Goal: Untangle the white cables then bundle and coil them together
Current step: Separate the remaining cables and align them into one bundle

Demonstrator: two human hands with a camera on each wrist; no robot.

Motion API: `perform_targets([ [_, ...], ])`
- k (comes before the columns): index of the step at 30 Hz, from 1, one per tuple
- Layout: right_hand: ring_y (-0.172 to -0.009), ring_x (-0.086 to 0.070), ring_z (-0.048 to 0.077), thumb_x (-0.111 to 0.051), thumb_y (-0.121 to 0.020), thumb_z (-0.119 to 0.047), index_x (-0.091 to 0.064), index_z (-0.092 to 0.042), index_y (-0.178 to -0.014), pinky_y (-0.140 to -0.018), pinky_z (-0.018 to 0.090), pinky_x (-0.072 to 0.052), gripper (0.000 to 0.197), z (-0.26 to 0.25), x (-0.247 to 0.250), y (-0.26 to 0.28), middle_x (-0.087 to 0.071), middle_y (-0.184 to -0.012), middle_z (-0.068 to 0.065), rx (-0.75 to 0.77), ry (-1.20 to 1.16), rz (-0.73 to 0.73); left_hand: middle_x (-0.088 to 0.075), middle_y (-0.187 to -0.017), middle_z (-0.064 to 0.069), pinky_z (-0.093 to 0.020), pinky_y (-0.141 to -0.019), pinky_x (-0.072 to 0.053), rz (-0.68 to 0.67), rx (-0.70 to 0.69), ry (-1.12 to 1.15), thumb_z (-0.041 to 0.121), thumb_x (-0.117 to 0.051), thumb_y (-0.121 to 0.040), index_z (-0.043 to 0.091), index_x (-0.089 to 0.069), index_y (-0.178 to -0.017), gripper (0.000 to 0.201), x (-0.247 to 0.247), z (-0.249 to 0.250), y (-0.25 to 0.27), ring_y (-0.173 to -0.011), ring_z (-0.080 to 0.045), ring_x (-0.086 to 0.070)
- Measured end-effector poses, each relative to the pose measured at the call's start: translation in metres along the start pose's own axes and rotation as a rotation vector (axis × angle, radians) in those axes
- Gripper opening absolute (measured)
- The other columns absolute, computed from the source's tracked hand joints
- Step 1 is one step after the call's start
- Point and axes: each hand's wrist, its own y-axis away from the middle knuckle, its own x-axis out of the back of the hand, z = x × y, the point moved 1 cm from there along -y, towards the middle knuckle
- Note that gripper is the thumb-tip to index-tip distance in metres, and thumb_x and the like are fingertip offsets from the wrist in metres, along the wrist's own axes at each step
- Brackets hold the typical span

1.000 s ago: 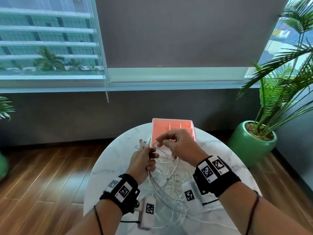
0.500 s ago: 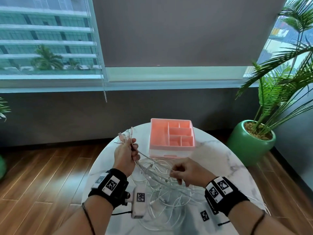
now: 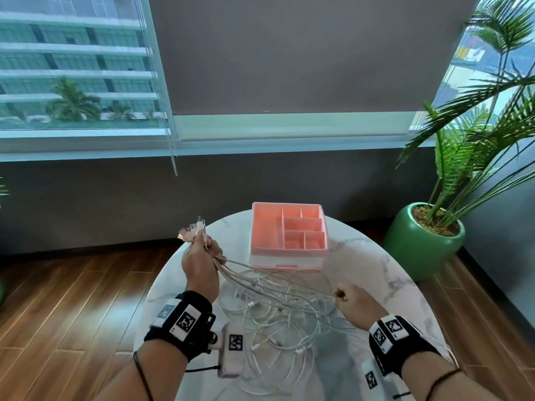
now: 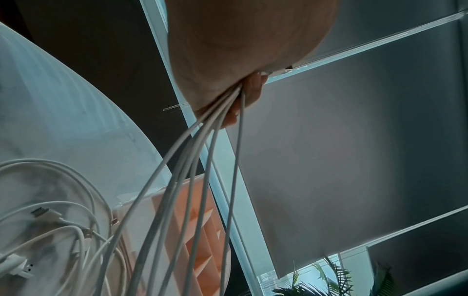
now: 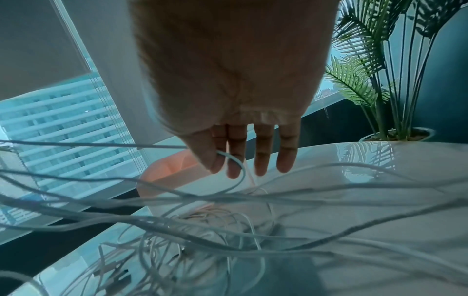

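Several white cables lie in a loose tangle on the round marble table. My left hand is raised over the table's left side and grips a bunch of cable ends, with the plugs sticking up above the fist. In the left wrist view the strands fan down from that hand. My right hand, lower and to the right, pinches one cable between thumb and forefinger, its other fingers straight. Strands stretch between the two hands.
A pink compartment organiser stands at the table's far side, just beyond the cables. A potted palm in a green pot stands on the floor to the right. The wooden floor lies left of the table, and a dark wall under the window is behind.
My right hand has slid from beside the left hand out to the right and toward me along the cables. The left hand moved left with the cable ends, drawing the strands taut.
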Motion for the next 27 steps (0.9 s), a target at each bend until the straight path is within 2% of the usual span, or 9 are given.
perform_targets([
  [2,-0.084,-0.060,0.024,-0.058,-0.092,-0.017,-0.065,-0.015,-0.089,-0.072,0.028,-0.041,0.008,0.004,0.000,-0.002,-0.065,-0.085,0.002,-0.029,0.017,0.012,-0.037,-0.051,0.005,-0.033,-0.057,-0.044,-0.012,0.010,0.044,0.024,-0.038,-0.106,0.019,-0.043,-0.070,0.037,-0.002,0.003,0.001,-0.048,-0.014,-0.035],
  [5,-0.076,-0.068,0.027,-0.056,-0.098,-0.022,-0.066,-0.008,-0.091,-0.070,0.036,-0.051,0.018,-0.008,0.013,-0.006,-0.070,-0.087,0.007,-0.051,-0.154,0.030,-0.033,-0.054,0.002,-0.037,-0.056,-0.055,-0.067,0.050,0.073,0.025,-0.036,-0.107,0.018,-0.042,-0.070,0.037,-0.004,0.006,0.007,-0.045,-0.015,-0.035],
  [7,-0.067,-0.072,0.028,-0.053,-0.101,-0.025,-0.065,-0.008,-0.091,-0.067,0.042,-0.057,0.024,-0.032,0.031,-0.005,-0.072,-0.086,0.010,-0.033,-0.434,0.058,-0.028,-0.055,0.002,-0.025,-0.042,-0.040,-0.130,0.078,0.020,0.030,-0.035,-0.107,0.020,-0.041,-0.069,0.040,-0.007,0.006,0.013,-0.044,-0.014,-0.028],
  [10,-0.059,-0.069,0.031,-0.051,-0.103,-0.023,-0.062,-0.004,-0.087,-0.064,0.046,-0.058,0.027,-0.087,0.070,0.004,-0.068,-0.074,0.013,0.108,-0.738,0.121,-0.027,-0.055,0.002,-0.018,-0.039,-0.019,-0.232,0.108,-0.028,0.034,-0.037,-0.108,0.019,-0.041,-0.069,0.042,-0.016,0.002,0.021,-0.041,-0.010,-0.023],
  [15,-0.063,-0.067,0.031,-0.056,-0.098,-0.003,-0.065,-0.004,-0.083,-0.069,0.044,-0.060,0.017,-0.167,0.132,0.023,-0.067,-0.071,0.016,0.406,-1.059,0.324,-0.027,-0.054,0.004,-0.018,-0.039,-0.019,-0.348,0.145,-0.109,0.047,-0.044,-0.104,0.018,-0.041,-0.071,0.043,-0.025,-0.011,0.034,-0.042,-0.009,-0.022],
  [19,-0.082,-0.073,0.030,-0.057,-0.093,0.009,-0.066,-0.001,-0.090,-0.075,0.035,-0.059,0.014,-0.196,0.137,0.031,-0.072,-0.083,0.016,0.526,-1.172,0.264,-0.023,-0.058,0.004,-0.020,-0.041,-0.019,-0.495,0.097,-0.228,0.056,-0.065,-0.090,0.020,-0.041,-0.072,0.047,-0.029,-0.013,0.042,-0.048,-0.011,-0.019],
  [21,-0.090,-0.072,0.035,-0.057,-0.092,0.010,-0.066,0.005,-0.094,-0.076,0.034,-0.059,0.011,-0.201,0.125,0.032,-0.069,-0.094,0.030,0.528,-1.158,0.192,-0.028,-0.056,0.006,-0.021,-0.040,-0.024,-0.551,0.059,-0.338,0.046,-0.078,-0.081,0.017,-0.049,-0.076,0.042,-0.031,-0.014,0.045,-0.049,-0.012,-0.022],
  [23,-0.095,-0.072,0.038,-0.058,-0.092,0.008,-0.068,0.005,-0.095,-0.078,0.036,-0.059,0.011,-0.202,0.112,0.032,-0.068,-0.099,0.033,0.506,-1.118,0.151,-0.035,-0.052,0.006,-0.022,-0.042,-0.028,-0.531,0.024,-0.476,0.035,-0.080,-0.079,0.011,-0.061,-0.087,0.032,-0.034,-0.016,0.047,-0.046,-0.013,-0.027],
  [27,-0.097,-0.071,0.042,-0.061,-0.091,0.004,-0.070,0.007,-0.097,-0.082,0.039,-0.058,0.010,-0.199,0.100,0.033,-0.068,-0.102,0.031,0.493,-1.148,0.037,-0.038,-0.048,0.004,-0.024,-0.042,-0.030,-0.423,-0.020,-0.626,0.016,-0.063,-0.098,0.003,-0.063,-0.095,0.014,-0.032,-0.021,0.046,-0.042,-0.014,-0.031],
])
